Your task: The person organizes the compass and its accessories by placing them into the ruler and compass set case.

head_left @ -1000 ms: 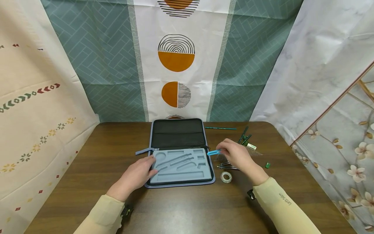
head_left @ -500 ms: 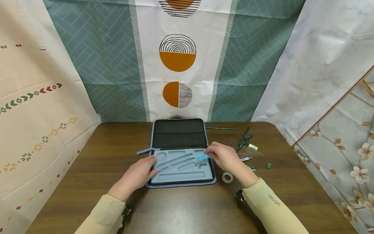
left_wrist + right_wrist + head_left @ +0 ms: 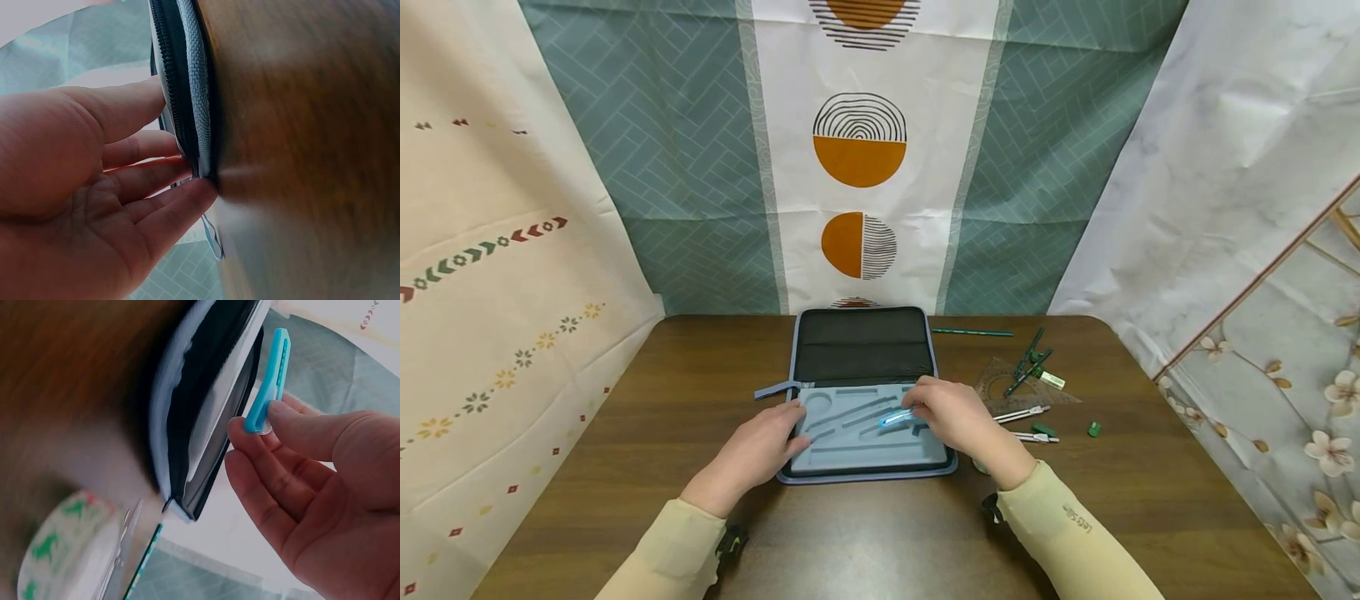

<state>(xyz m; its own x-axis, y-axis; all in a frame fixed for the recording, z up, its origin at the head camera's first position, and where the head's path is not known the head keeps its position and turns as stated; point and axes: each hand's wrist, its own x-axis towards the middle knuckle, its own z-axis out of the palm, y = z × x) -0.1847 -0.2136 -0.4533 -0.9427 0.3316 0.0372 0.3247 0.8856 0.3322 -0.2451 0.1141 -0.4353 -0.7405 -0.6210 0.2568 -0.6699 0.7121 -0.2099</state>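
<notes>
Cutter [image 3: 897,417] pinched above the tray

The right hand [image 3: 953,412] holds the cutter by one end between thumb and fingertips, with its other fingers loosely bent. The left hand [image 3: 756,446] touches the left edge of the case [image 3: 880,477], fingers lightly bent and spread from the thumb.

By the look of it, the work is at an early point: the case lies open and the cutter is in hand, but it does not yet rest in any hollow. Loose pieces lie to the right, so much seems left.

The cutter is bright blue plastic, slim, slightly angled, with a ridged slot. Below it, the tray [image 3: 850,460] is pale, matt and foam-like, cut with a round hollow, long slots and small angular ones. A dark zip and woven blue-grey edging run around it.

On the wood-grained table [image 3: 880,542], the tape [image 3: 47,547] is a round, green-printed roll, mostly hidden by the right wrist in the head view. Past it lie shiny, narrow metal tools [image 3: 1022,414], a clear protractor [image 3: 996,379] and a white-and-green eraser [image 3: 1052,380].

Farther off, the lid [image 3: 861,346] is black and soft-looking, with a thin, straight green pencil [image 3: 972,332] just beside it. Creased, patterned cloth [image 3: 700,208] hangs behind.
</notes>
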